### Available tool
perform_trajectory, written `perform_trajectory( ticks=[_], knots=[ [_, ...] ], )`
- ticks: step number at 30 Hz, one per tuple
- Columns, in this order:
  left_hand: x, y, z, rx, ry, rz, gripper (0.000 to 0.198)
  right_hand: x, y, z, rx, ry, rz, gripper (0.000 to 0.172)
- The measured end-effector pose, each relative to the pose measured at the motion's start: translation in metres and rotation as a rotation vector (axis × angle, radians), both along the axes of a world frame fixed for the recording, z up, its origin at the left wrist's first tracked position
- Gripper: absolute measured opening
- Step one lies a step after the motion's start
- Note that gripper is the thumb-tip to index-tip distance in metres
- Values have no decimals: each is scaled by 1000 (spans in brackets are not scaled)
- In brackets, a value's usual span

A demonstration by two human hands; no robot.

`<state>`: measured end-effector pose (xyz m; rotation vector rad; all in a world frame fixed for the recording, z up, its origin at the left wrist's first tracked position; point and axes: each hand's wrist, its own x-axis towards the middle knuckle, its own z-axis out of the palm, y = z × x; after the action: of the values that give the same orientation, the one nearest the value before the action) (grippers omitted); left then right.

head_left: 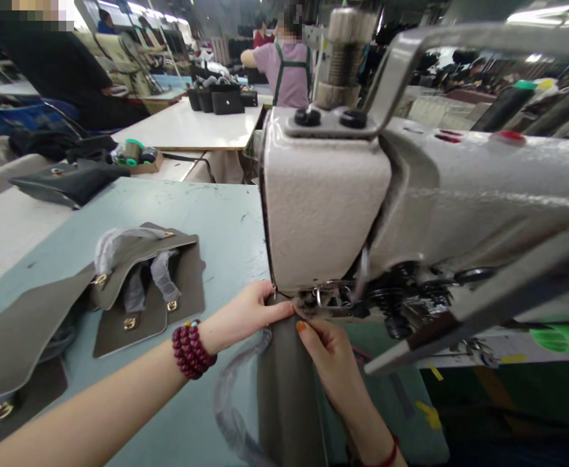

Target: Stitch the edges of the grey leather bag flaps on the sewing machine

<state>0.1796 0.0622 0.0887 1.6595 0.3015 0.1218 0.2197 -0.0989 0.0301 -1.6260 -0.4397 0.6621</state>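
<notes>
A grey-brown leather bag panel (289,389) lies below the head of a sewing machine (323,207), running down toward me. My left hand (250,311), with a dark red bead bracelet at the wrist, grips the panel's far end, thumb on top. On the panel's right edge, my right hand (330,357) pinches the leather between thumb and fingers, close to the left thumb. A handle wrapped in clear plastic (229,405) curves out from the panel's left side. The machine head hides the needle area and part of the left fingertips.
On the pale blue table (231,220), similar leather bag pieces (153,292) with wrapped handles and gold fittings lie at left. A dark bag (65,181) and a box of thread spools (141,159) sit behind. A person in a purple shirt (287,71) stands beyond a white table (192,130).
</notes>
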Motion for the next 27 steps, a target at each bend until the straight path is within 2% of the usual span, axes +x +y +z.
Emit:
perform_trajectory(
  ticks=[2,6,9,11,14,15,17,19,22,27],
  knots=[
    [-1,2,-6,48,2,-123,16,3,-5,-1,-17,-40,18,37],
    [-4,19,-22,117,34,-127,8,2,-15,-3,-56,-132,98,41],
    [-16,32,-34,89,107,-43,17,-7,-22,-6,-93,-171,119,43],
    [-30,35,-46,-3,156,91,23,-16,-27,-9,-113,-161,117,43],
    [-60,25,-68,-192,182,313,46,-30,-36,-14,-126,-120,124,42],
    [-70,18,-75,-228,174,351,54,-33,-38,-16,-127,-109,128,42],
    [-88,4,-86,-192,151,349,63,-38,-43,-18,-130,-88,130,42],
    [-100,-9,-92,-86,147,341,67,-40,-47,-17,-134,-69,133,42],
    [-99,-17,-97,5,128,360,73,-43,-51,-11,-150,-62,140,42],
    [-65,-17,-88,1,48,334,72,-55,-66,-6,-193,-77,145,43]
  ],
)
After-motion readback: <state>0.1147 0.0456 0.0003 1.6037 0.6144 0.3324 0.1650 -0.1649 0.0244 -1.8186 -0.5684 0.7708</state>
